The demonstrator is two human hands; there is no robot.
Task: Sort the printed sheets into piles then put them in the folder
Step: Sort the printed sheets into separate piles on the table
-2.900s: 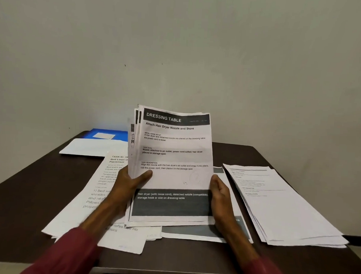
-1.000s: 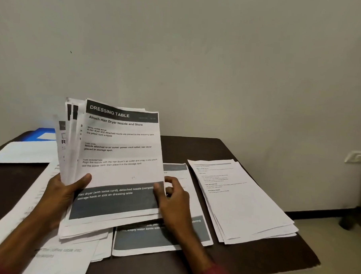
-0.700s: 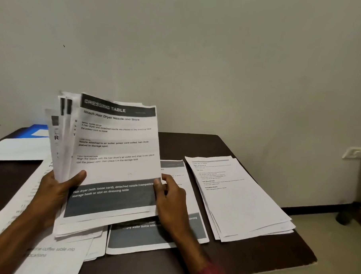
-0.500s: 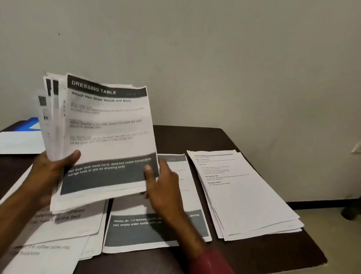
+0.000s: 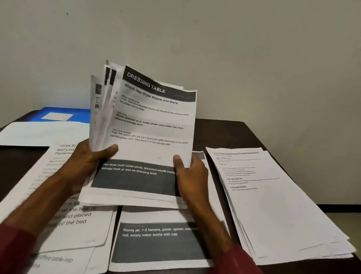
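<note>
Because each heading must be read before sorting, the left hand (image 5: 85, 163) is gripping the fanned stack (image 5: 153, 125) upright above the table (image 5: 227, 134), while the right hand (image 5: 191, 176) is pinching its right edge, probably to peel one sheet; the folder (image 5: 58, 114) is lying far left.

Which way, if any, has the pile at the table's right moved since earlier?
No. The pile lies where it did, its near corner at the table's right edge, beside the honey jar sheet; only the view has shifted.
</note>
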